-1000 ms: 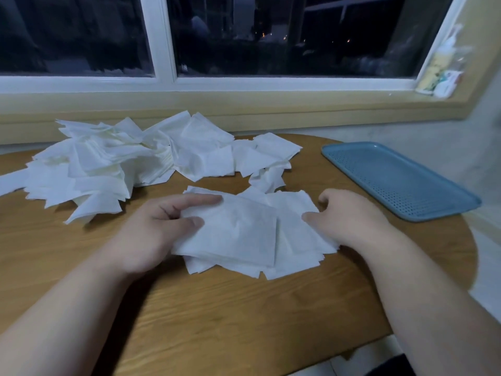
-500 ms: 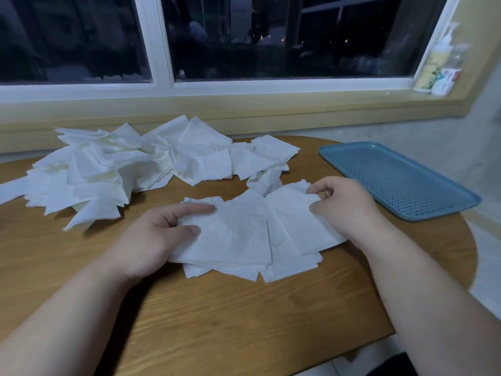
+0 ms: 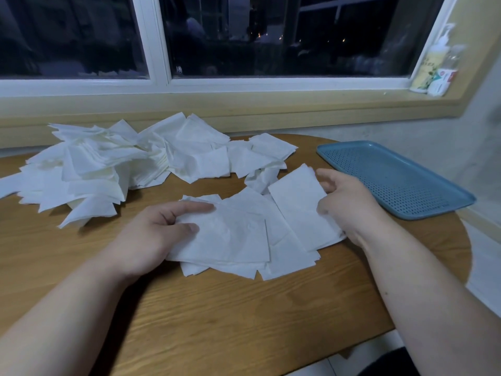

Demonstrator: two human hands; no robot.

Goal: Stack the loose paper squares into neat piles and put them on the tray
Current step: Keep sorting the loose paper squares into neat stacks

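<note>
On the near part of the round wooden table (image 3: 217,321), two bare forearms reach in from the bottom corners. The left hand (image 3: 146,240) grips the left edge of a small fanned pile of white paper squares (image 3: 238,240): its thumb lies on the top sheet, its forefinger stretches along the far edge, and the other fingers are hidden. The pile lies flat on the wood between the two hands, its lower sheets sticking out unevenly at the near and right sides. The right hand (image 3: 349,204) pinches the right edge of a single white paper square (image 3: 295,202), thumb on its face and fingers curled behind it; the sheet tilts up at its far end and overlaps the right side of the pile. Farther back and to the left sprawls a large loose heap of white paper squares (image 3: 108,164), reaching towards the middle of the table. To the right, just beyond the right hand, sits a blue perforated plastic tray (image 3: 393,177) with no paper on it. Behind everything runs a pale yellow window sill (image 3: 244,104) below dark panes, with two bottles (image 3: 433,66) at its right end.
</note>
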